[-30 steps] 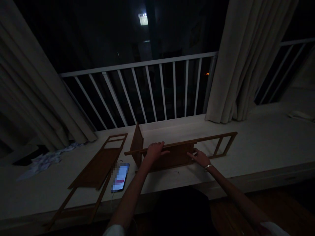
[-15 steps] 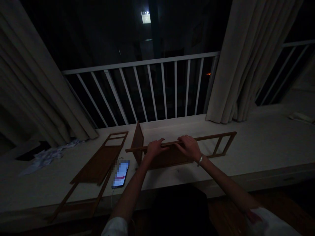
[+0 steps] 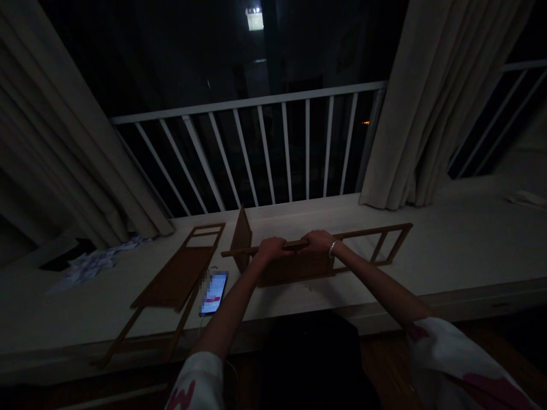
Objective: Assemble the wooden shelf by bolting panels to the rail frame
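A brown wooden frame with a solid panel (image 3: 299, 269) lies on its long edge on the white ledge. A smaller upright board (image 3: 242, 236) meets it near its left end. My left hand (image 3: 272, 248) is closed over the frame's upper rail, left of its middle. Close by on the same rail, my right hand (image 3: 317, 241) also grips it, a silver bracelet at the wrist. The frame's open end with a crossbar reaches out to the right. A second, similar wooden frame (image 3: 175, 276) lies flat to the left, its legs jutting past the ledge's front edge.
A lit phone (image 3: 213, 293) with a cable lies between the second frame and my left forearm. Crumpled patterned cloth or paper (image 3: 89, 267) rests at the far left. Behind the ledge (image 3: 461, 245) stand a white railing (image 3: 260, 102) and beige curtains (image 3: 397, 125).
My right hand has shifted left along the rail, closer to my left hand. Its fingers have closed around the rail. The whole view has tilted slightly.
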Demonstrator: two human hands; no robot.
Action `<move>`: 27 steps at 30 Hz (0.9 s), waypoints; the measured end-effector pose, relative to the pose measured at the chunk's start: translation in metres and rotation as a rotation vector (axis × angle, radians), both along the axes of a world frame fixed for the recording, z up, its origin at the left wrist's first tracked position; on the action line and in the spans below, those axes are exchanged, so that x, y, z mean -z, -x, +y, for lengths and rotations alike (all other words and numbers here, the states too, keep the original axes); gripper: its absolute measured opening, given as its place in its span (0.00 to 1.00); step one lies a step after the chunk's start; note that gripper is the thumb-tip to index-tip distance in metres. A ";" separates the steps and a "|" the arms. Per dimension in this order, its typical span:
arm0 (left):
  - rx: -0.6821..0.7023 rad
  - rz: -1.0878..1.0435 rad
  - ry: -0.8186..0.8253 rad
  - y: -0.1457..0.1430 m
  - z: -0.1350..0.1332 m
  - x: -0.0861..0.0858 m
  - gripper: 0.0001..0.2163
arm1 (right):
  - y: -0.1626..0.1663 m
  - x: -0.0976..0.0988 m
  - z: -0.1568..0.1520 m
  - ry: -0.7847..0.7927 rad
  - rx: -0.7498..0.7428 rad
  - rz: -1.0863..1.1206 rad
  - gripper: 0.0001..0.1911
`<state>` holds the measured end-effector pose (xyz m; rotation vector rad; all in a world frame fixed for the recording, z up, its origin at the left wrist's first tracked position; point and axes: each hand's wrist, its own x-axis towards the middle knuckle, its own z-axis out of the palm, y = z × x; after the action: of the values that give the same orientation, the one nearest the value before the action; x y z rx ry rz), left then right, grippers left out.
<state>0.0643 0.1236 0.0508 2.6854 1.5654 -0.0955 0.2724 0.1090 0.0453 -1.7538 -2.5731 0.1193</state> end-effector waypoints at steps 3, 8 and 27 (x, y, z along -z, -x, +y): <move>0.031 0.041 0.039 -0.002 0.007 -0.003 0.27 | 0.000 -0.001 0.001 0.015 0.016 -0.012 0.29; 0.076 0.053 0.074 -0.002 0.012 -0.004 0.27 | 0.000 -0.002 0.003 0.035 0.030 -0.007 0.29; 0.105 -0.022 0.110 0.001 0.016 0.001 0.26 | 0.002 -0.003 0.000 0.019 0.041 -0.004 0.27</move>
<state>0.0634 0.1400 0.0500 2.6724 1.3707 -0.1501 0.2707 0.1091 0.0480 -1.8147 -2.5452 0.1400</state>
